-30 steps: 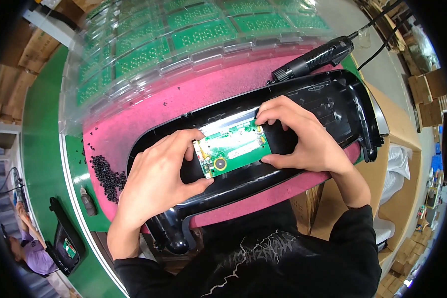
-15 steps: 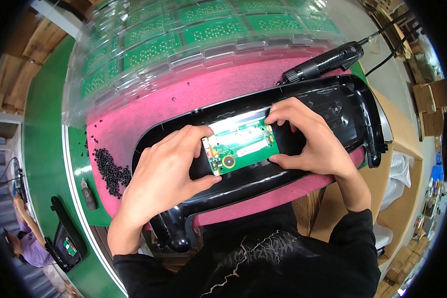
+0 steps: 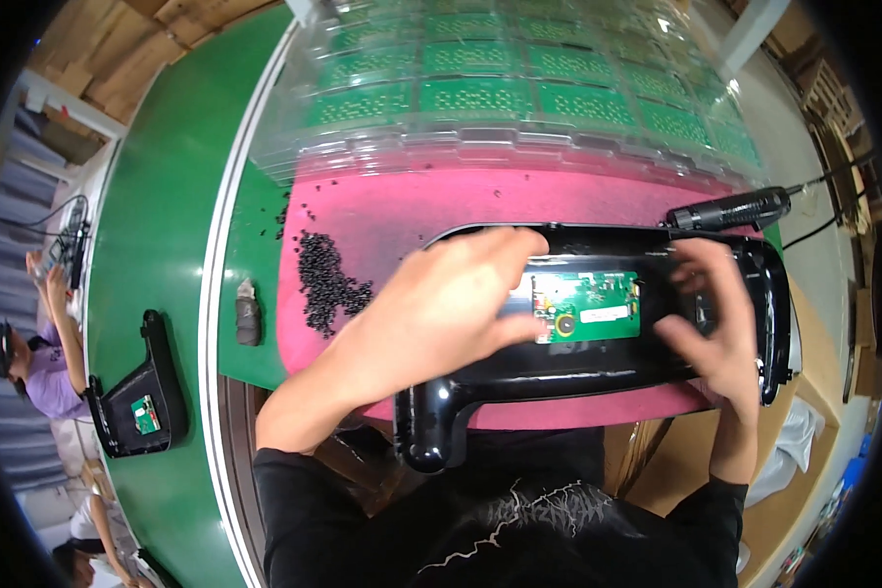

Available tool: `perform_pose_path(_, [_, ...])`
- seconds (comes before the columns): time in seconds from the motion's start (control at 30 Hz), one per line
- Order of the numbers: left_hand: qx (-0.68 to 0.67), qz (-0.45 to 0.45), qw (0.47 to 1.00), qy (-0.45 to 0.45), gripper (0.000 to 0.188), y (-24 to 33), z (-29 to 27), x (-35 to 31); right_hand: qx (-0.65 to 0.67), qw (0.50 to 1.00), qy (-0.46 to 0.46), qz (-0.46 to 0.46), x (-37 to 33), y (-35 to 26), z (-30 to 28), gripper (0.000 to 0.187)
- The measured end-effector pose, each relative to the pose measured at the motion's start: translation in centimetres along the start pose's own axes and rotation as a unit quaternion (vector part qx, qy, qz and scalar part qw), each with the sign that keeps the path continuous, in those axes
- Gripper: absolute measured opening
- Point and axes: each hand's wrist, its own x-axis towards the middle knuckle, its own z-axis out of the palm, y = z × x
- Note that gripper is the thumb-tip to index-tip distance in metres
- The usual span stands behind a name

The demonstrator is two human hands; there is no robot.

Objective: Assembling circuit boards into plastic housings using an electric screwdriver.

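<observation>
A green circuit board (image 3: 610, 294) with a round black-and-yellow part and a white label lies inside a long, glossy black plastic housing (image 3: 549, 377). My left hand (image 3: 461, 299) is over the housing's left part, its fingers apart. Its thumb tip is at the board's left edge; whether it touches cannot be made out. On the other side, my right hand (image 3: 720, 323) hovers over the housing, slightly blurred. Its fingers are spread and away from the board, with nothing between them.
The housing rests on a pink mat (image 3: 382, 206). Left of it lies a heap of small black screws (image 3: 328, 284), and beyond that a dark grey lump (image 3: 249, 314). Stacked clear trays (image 3: 480, 137) of boards stand behind. A corded electric screwdriver (image 3: 730, 209) lies far right; co-workers sit left.
Both hands gripped the board's ends before. Now the right hand has come off it to the right, and the left hand's fingers have loosened. The view has shifted, moving the scene rightward.
</observation>
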Motion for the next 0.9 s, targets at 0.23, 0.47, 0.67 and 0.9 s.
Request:
perform_pose_path(0.23, [0.25, -0.265, 0.914, 0.178, 0.018, -7.2, -7.0, -1.3, -0.38, 0.898, 0.199, 0.1, 1.6, 10.4, -11.8, 0.051])
perform_pose_path(0.47, [0.205, -0.421, 0.883, -0.028, 0.029, -8.6, -8.5, -1.4, 0.082, 0.95, 0.165, 0.251, 5.7, 12.7, -12.7, 0.043])
perform_pose_path(0.67, [0.153, -0.38, 0.912, -0.001, 0.014, -9.2, -8.0, -1.6, 0.245, 0.874, 0.42, -0.019, 9.4, 7.0, -4.2, 0.034])
perform_pose_path(0.9, [0.13, -0.284, 0.943, 0.114, 0.013, -8.3, -7.9, -0.6, 0.498, 0.836, 0.229, 0.0, 10.7, 2.6, -0.2, 0.038])
